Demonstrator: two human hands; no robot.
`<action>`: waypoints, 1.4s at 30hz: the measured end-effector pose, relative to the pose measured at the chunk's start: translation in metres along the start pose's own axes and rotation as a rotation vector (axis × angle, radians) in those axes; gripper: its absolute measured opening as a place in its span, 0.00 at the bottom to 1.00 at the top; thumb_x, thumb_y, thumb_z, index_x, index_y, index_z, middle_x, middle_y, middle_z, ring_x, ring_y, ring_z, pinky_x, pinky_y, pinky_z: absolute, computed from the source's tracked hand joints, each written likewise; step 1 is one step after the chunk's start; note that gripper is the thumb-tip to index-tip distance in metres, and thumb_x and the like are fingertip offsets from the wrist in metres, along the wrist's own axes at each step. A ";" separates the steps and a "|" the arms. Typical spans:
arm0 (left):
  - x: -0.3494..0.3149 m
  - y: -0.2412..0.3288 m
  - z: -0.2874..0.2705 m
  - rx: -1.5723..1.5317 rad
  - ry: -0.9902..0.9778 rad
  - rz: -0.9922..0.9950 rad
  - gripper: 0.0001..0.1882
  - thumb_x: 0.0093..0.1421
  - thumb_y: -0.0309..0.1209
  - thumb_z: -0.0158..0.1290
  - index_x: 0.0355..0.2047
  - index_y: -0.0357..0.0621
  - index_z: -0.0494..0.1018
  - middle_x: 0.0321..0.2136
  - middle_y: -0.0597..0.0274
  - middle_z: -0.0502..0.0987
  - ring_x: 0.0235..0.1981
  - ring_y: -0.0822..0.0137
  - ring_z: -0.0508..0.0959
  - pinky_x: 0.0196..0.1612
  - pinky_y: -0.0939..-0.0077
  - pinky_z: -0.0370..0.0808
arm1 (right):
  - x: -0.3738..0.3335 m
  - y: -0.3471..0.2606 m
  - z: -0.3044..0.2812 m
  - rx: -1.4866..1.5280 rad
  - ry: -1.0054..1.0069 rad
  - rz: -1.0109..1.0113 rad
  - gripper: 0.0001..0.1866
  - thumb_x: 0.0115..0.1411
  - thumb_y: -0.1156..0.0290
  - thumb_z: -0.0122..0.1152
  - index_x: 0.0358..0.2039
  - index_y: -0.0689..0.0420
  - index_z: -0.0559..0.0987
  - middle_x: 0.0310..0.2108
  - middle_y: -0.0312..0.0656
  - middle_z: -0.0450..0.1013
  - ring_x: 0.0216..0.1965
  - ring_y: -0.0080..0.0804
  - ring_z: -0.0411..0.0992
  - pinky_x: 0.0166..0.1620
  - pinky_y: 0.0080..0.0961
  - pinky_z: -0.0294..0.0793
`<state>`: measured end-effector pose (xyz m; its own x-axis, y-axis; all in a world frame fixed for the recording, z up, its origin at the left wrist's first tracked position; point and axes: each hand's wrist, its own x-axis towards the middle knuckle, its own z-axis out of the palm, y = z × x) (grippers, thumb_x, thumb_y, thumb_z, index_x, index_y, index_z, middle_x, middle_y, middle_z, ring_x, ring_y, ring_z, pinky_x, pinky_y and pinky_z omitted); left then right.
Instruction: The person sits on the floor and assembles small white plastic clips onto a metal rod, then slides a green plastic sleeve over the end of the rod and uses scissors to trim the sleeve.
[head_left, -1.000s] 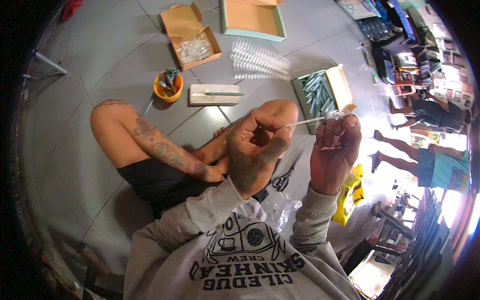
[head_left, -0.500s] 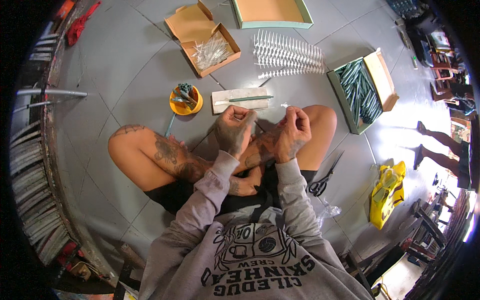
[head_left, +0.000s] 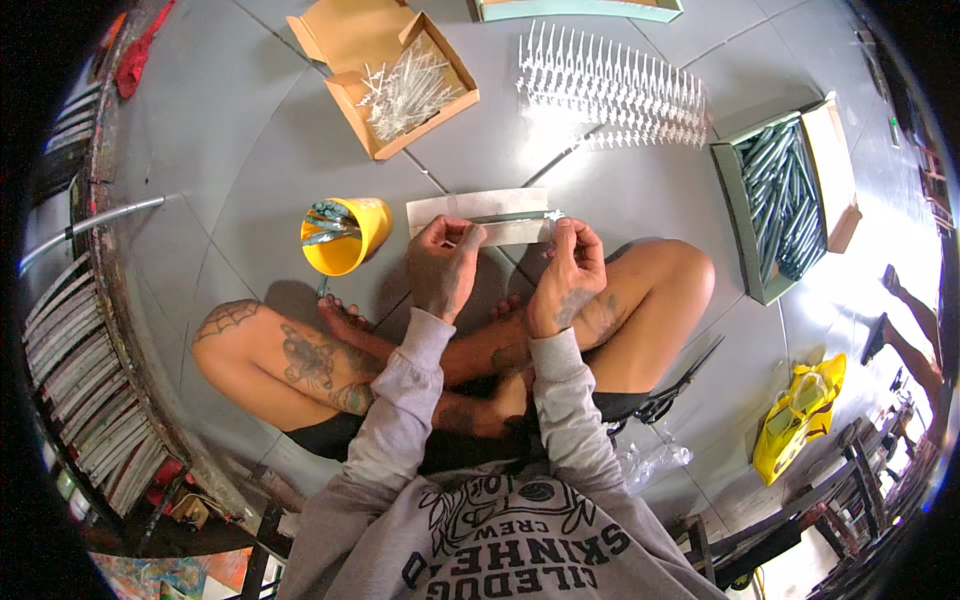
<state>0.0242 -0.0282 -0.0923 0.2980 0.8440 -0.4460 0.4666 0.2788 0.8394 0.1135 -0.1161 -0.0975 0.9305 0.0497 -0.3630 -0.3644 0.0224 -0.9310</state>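
Above a pale flat board [head_left: 430, 207] on the floor, my two hands work close together. Along the board runs a dark green pen-like stick [head_left: 505, 216]. My right hand [head_left: 567, 280] pinches a small white plastic piece [head_left: 555, 215] by the stick's right end. My left hand [head_left: 442, 268] is closed at the board's left part, fingertips pressed together; what they hold is hidden. Left of the board, a yellow cup [head_left: 372, 235] leans toward me with dark green pieces inside. Rows of spiky white plastic pieces [head_left: 610, 90] lie beyond the board.
An open cardboard box [head_left: 345, 100] holds thin clear-white sticks. At the right, a green box [head_left: 745, 215] is full of dark green tubes. Black scissors [head_left: 680, 385], a clear plastic bag [head_left: 655, 462] and a yellow bag [head_left: 800, 415] lie at my right. A person's legs [head_left: 910, 340] show farther right.
Both hands have come down lower over the board, the right one now at its right end with the white piece. The view has shifted, and the cup appears more tilted.
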 end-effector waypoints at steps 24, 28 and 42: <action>-0.010 -0.019 0.014 -0.024 0.135 0.135 0.12 0.57 0.33 0.64 0.33 0.39 0.75 0.29 0.67 0.78 0.31 0.77 0.75 0.37 0.81 0.73 | -0.003 0.027 0.007 0.027 0.051 -0.031 0.05 0.64 0.74 0.62 0.33 0.63 0.77 0.38 0.36 0.70 0.39 0.23 0.70 0.42 0.20 0.72; -0.007 -0.027 0.011 -0.055 0.124 0.110 0.11 0.58 0.31 0.63 0.33 0.38 0.74 0.29 0.67 0.78 0.32 0.77 0.75 0.38 0.80 0.73 | -0.004 0.029 0.008 0.042 0.043 -0.021 0.05 0.64 0.75 0.62 0.34 0.63 0.77 0.37 0.36 0.71 0.39 0.22 0.70 0.42 0.20 0.72; -0.006 -0.040 0.013 0.040 0.134 0.137 0.10 0.59 0.32 0.63 0.35 0.43 0.73 0.30 0.69 0.77 0.30 0.77 0.74 0.33 0.81 0.73 | -0.005 0.030 0.013 0.011 0.058 -0.024 0.03 0.64 0.75 0.62 0.35 0.62 0.78 0.36 0.35 0.73 0.36 0.21 0.70 0.39 0.18 0.72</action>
<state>0.0143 -0.0506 -0.1269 0.2484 0.9270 -0.2811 0.4626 0.1415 0.8752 0.0975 -0.1025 -0.1234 0.9394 -0.0085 -0.3428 -0.3423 0.0341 -0.9390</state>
